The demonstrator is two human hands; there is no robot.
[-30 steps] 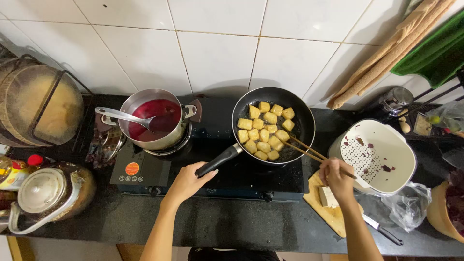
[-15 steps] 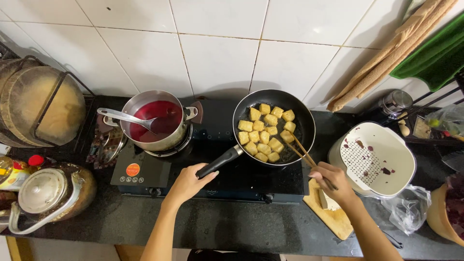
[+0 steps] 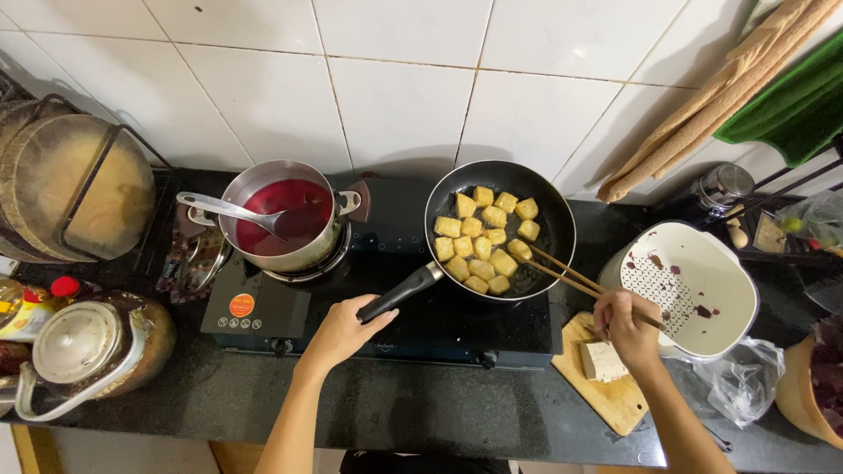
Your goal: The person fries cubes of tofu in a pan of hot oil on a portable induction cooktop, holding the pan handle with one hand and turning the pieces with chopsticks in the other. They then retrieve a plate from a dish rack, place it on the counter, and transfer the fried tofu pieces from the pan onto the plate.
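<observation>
A black frying pan (image 3: 553, 219) sits on the black stove (image 3: 395, 307), holding several golden fried tofu cubes (image 3: 483, 239). My left hand (image 3: 341, 331) grips the end of the pan's black handle (image 3: 399, 292). My right hand (image 3: 625, 326) holds a pair of wooden chopsticks (image 3: 566, 272) whose tips reach over the pan's right rim to a tofu cube. A white tofu block (image 3: 602, 361) lies on a wooden cutting board (image 3: 615, 399) just below my right hand.
A steel pot of dark red liquid (image 3: 285, 215) with a ladle (image 3: 224, 209) stands on the left burner. A white colander bowl (image 3: 694, 290) sits right of the pan. A kettle (image 3: 88, 347) and round wooden boards (image 3: 70, 184) are at the left; a plastic bag (image 3: 746, 386) at the right.
My right hand shifted slightly and the chopstick tips moved along the pan's right side to a cube at the rim. My left hand stays on the handle.
</observation>
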